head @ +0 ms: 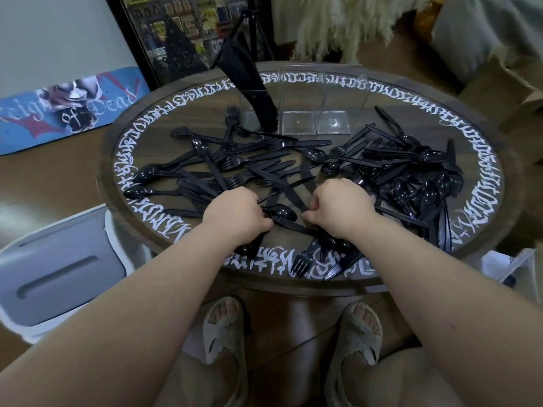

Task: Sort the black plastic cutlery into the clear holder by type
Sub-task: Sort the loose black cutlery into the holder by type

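Note:
Black plastic forks, spoons and knives (pixel 264 168) lie scattered over a round dark table (pixel 484 183) with white lettering round its rim. At the back stands the clear holder (pixel 338 113) with three compartments; its left one holds a leaning bundle of black knives (pixel 249 83), the other two show nothing inside. My left hand (pixel 235 210) is curled round black cutlery at the near middle of the table. My right hand (pixel 340 207) pinches a black knife (pixel 291 224) lying beside a spoon (pixel 282 212) between the two hands.
A heap of spoons (pixel 420 186) fills the table's right side. A fork (pixel 302 259) lies at the near rim. A grey and white bin (pixel 58 271) stands at the left, a printed skateboard deck (pixel 67 107) behind it, cardboard boxes (pixel 505 92) at the right.

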{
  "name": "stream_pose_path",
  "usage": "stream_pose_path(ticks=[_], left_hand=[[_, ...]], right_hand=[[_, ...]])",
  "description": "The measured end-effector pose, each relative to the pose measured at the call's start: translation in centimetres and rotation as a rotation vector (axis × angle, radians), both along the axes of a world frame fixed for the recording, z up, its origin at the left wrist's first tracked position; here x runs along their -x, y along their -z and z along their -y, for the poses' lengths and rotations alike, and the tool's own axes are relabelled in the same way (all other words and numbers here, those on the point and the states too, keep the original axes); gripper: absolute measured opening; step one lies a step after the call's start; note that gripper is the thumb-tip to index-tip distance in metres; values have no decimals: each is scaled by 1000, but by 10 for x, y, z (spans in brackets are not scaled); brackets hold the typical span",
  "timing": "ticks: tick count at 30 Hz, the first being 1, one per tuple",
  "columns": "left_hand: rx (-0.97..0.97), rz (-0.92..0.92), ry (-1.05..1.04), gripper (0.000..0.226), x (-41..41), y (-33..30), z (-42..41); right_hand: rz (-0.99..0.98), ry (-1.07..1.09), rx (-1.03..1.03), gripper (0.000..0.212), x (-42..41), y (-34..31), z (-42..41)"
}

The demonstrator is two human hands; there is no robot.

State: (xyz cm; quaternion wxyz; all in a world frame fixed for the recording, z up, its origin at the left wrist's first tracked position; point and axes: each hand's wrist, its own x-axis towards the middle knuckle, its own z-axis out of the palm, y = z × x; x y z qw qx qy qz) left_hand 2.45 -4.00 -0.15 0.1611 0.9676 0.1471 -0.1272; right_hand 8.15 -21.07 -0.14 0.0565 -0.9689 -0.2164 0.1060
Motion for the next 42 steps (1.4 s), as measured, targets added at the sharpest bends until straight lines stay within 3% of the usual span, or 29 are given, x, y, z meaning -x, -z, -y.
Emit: stream_pose_path(ticks=[22, 28, 33, 38, 42], left_hand=[[250, 212, -149, 15, -3, -15, -11], [281, 288, -116, 22, -2, -14, -8], [341, 285, -129, 26, -6, -8, -3], [346, 263, -137, 25, -7, -6, -4], [332, 270, -140, 24, -6, -7, -7]], right_hand=[[-7, 343, -439, 12, -12, -12, 13], [-86, 429, -542, 9, -18, -3, 20], [-87, 437, -361, 9, -18, 0, 17], [-42, 362, -86, 28, -19, -5, 7], [-18, 347, -34, 32, -22, -4, 5]])
